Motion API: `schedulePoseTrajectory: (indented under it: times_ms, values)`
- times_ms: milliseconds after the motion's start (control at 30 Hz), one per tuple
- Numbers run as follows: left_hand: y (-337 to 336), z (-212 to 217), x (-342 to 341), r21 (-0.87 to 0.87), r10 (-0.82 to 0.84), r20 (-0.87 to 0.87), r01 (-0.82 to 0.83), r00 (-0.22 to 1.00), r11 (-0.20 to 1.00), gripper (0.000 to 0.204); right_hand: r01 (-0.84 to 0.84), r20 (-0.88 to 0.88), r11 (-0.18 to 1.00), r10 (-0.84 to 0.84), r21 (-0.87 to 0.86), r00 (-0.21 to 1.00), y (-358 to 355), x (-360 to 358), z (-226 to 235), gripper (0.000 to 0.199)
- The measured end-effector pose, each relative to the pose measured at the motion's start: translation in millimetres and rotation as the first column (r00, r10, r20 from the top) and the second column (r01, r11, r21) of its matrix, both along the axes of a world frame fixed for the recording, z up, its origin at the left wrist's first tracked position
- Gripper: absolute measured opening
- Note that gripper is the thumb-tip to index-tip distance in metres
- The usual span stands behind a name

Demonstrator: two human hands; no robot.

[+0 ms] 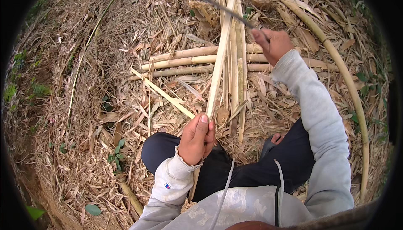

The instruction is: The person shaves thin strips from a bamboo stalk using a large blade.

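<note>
My left hand (pixel 196 139) is closed around a long pale bamboo strip (pixel 218 66), which slants up and away from me toward the top edge. The strip's lower end passes back under my left forearm. Up at the right, my right hand (pixel 275 45) grips a knife; its handle is mostly hidden in my fingers. The long dark blade (pixel 237 16) points to the upper left and crosses the strip's far part. Whether the blade touches the strip, I cannot tell. Several more split bamboo strips (pixel 241 79) lie beside and beneath the held one.
Three bamboo poles (pixel 180 63) lie crosswise under the strips. A wooden stump (pixel 205 15) stands beyond them. One long bent pole (pixel 342 64) curves down the right side. Another pale strip (pixel 163 93) lies left of my hand. Dry shavings and leaves cover the ground around my legs.
</note>
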State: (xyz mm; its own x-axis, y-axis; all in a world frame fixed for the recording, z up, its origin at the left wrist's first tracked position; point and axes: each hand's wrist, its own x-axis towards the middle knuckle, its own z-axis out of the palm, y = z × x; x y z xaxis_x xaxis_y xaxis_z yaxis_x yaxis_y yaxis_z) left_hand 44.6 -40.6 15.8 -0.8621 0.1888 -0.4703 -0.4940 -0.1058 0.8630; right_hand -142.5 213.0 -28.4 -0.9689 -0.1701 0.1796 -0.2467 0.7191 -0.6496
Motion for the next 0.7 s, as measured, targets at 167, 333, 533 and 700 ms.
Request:
schedulePoseTrajectory:
  times_ms: [167, 333, 533, 700]
  values:
    - [-3.6, -6.4, 0.9, 0.004, -0.026, 0.008, 0.026, 1.0, 1.0, 0.034, -0.015, -0.05, 0.991, 0.009, -0.133, 0.999, -3.8, 2.6, -6.8, 0.073]
    - [8.8, -8.4, -1.8, -0.051, -0.01, -0.016, 0.01, 1.0, 0.999, 0.032, -0.09, 0.034, 0.886, 0.118, -0.454, 0.992, -35.6, 21.7, -3.3, 0.081]
    - [20.6, -7.8, -12.1, -0.09, 0.037, -0.08, -0.044, 0.996, 0.995, 0.033, -0.307, 0.041, 0.948, 0.312, -0.088, 0.949, -38.8, 62.6, 15.7, 0.065]
    - [23.2, -27.9, -9.2, -0.187, 0.103, -0.159, -0.132, 0.982, 0.973, 0.028, -0.439, 0.009, 0.873, 0.447, 0.212, 0.894, -59.6, 99.8, 10.8, 0.062]
